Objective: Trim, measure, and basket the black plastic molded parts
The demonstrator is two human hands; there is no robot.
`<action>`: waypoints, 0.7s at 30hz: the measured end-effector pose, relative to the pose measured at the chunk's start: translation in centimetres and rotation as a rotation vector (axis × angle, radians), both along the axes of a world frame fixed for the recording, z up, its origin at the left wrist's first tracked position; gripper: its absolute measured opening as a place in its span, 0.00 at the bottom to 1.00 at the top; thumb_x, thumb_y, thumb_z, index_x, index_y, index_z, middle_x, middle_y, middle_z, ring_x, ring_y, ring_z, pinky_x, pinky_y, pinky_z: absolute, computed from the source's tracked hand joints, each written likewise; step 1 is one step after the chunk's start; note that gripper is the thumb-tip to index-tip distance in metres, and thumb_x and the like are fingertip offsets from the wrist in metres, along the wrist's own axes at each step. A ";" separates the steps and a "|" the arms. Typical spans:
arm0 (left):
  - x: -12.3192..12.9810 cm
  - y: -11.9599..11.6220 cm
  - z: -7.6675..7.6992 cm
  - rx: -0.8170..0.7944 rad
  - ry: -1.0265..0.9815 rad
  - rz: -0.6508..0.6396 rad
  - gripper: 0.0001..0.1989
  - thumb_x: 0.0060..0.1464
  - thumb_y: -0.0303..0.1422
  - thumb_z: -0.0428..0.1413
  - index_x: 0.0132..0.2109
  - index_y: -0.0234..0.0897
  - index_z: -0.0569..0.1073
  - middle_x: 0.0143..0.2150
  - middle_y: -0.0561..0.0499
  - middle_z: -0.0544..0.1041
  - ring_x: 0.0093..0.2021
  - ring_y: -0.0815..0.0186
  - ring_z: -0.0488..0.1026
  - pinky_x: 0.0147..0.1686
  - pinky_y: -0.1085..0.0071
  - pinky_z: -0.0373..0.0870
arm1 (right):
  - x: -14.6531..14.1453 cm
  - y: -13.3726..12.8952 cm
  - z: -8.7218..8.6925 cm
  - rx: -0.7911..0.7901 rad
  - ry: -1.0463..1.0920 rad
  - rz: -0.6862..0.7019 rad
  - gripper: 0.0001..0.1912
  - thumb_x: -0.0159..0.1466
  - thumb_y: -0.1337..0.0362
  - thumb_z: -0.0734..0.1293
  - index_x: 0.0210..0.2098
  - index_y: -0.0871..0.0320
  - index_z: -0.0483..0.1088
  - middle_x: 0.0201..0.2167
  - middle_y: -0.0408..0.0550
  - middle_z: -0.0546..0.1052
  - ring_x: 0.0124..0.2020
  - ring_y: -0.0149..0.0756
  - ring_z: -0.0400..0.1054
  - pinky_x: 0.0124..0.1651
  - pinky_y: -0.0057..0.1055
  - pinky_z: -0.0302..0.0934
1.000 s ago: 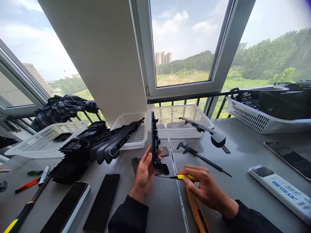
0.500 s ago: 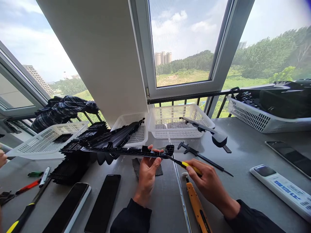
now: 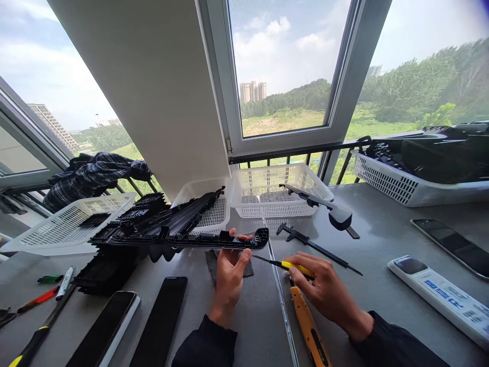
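My left hand is closed around the right part of a long black plastic trim piece, with the thumb on its near edge. The piece lies level above the table, and its left end overlaps other black parts, so contact there is unclear. My right hand grips the yellow-and-black handle of a thin-shafted tool, which resembles a needle file. Its dark shaft points left, with the tip beside my left thumb, just below the trim piece. Whether the tip touches is too small to tell. An orange power tool lies under my right hand.
Black ribbed parts are stacked at left. White baskets line the back. Calipers, a metal strip, a dark cloth and a curved trim piece lie nearby. Phones lie in front; a white device is at right.
The tool's tip has come away from the right end of the trim piece and moved down and left, nearer my left thumb. The view has shifted slightly.
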State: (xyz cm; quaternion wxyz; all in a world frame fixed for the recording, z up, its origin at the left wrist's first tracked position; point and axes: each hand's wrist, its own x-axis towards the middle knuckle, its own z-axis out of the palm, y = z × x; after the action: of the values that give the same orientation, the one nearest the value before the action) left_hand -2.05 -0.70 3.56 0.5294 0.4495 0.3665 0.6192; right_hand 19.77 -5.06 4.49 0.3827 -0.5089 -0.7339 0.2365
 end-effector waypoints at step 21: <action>0.3 -0.5 1.3 -0.017 -0.017 0.067 0.18 0.52 0.35 0.69 0.46 0.44 0.71 0.47 0.53 0.79 0.56 0.56 0.77 0.64 0.54 0.68 | 0.4 0.9 -0.6 -0.020 0.061 -0.196 0.19 0.73 0.54 0.59 0.36 0.55 0.78 0.30 0.46 0.80 0.31 0.40 0.72 0.36 0.32 0.62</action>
State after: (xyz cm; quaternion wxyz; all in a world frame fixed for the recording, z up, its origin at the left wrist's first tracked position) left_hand -1.76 -1.22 4.86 0.5152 0.4271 0.3821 0.6373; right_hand 20.13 -4.19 3.85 0.4210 -0.5748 -0.6661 0.2207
